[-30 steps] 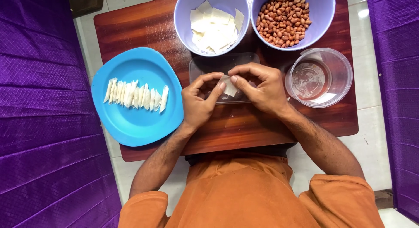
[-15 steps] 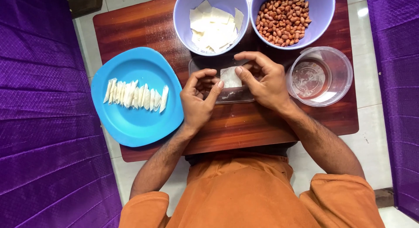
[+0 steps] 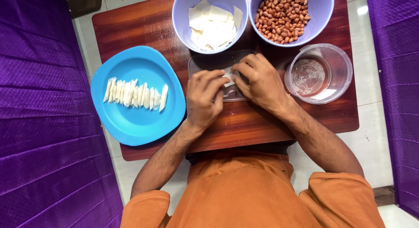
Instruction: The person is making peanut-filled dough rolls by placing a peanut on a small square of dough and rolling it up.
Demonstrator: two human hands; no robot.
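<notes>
On the clear flat tray [image 3: 205, 64] at the middle of the brown board [image 3: 131, 23], a small white wrapper piece [image 3: 228, 75], pinched from both sides. Left hand [image 3: 204, 97] just left of the tray's centre, fingertips drawn together on the piece's near edge; right hand [image 3: 257, 82] on the tray's right half, thumb and first fingers closed over the piece's far side, the rest curled. Mostly hidden under the fingers, so impossible to tell how far folded or whether filled.

Behind the tray, to its left, a lilac bowl [image 3: 181, 23] of flat white squares; behind it to the right, a second lilac bowl [image 3: 325, 18] of red-brown peanuts [image 3: 281, 16]. Right of the tray, a round clear tub [image 3: 342, 73] with what looks like a little water. Left of the tray, well apart, a blue plate [image 3: 135, 123] with a row of folded white pieces [image 3: 135, 93] lying edge to edge.

Probably a folding or sealing step. Best done low over the tray, with even pressure from both thumbs, edges lined up before pressing, seam run from one end to the other. Light grip advised: thin sheet, likely to tear or split if squeezed hard or tugged.
</notes>
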